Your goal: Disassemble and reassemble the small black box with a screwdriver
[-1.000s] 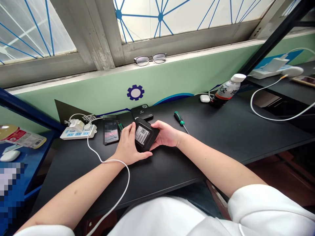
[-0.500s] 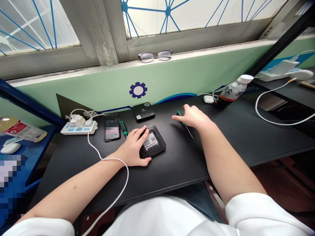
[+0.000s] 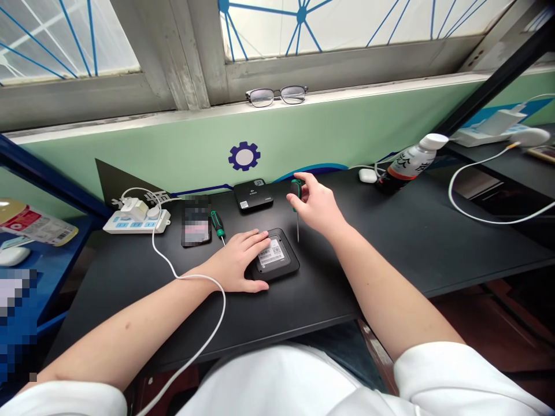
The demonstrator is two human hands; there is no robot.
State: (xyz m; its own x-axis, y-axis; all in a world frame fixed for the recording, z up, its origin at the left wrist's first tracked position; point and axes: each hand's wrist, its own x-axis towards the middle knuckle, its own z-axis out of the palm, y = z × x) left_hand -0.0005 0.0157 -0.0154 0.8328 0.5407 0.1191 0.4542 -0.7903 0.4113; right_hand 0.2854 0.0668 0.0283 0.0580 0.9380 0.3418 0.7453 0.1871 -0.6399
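Observation:
A flat black square electronic box (image 3: 284, 267) lies on the desk with a white printed label facing up. My left hand (image 3: 236, 260) holds its left side, fingers over the top edge and thumb along the front corner. To the right of the box, my right hand (image 3: 313, 202) grips a green-and-black screwdriver (image 3: 296, 188) by its handle. The thin shaft points down, its tip apart from the box. Another green-handled screwdriver (image 3: 217, 224) rests just behind my left hand, its tip end partly hidden.
A second black box (image 3: 254, 196) sits near the wall. Left of it are a phone (image 3: 195, 222) and a white power strip (image 3: 137, 222). A white cable (image 3: 219, 315) crosses my left forearm. At the right stand a bottle (image 3: 411, 162) and a small white case (image 3: 367, 175).
My right hand has moved left with the screwdriver, whose shaft has swung from slanting to nearly upright. The labelled box has shifted slightly right and toward me under my left hand.

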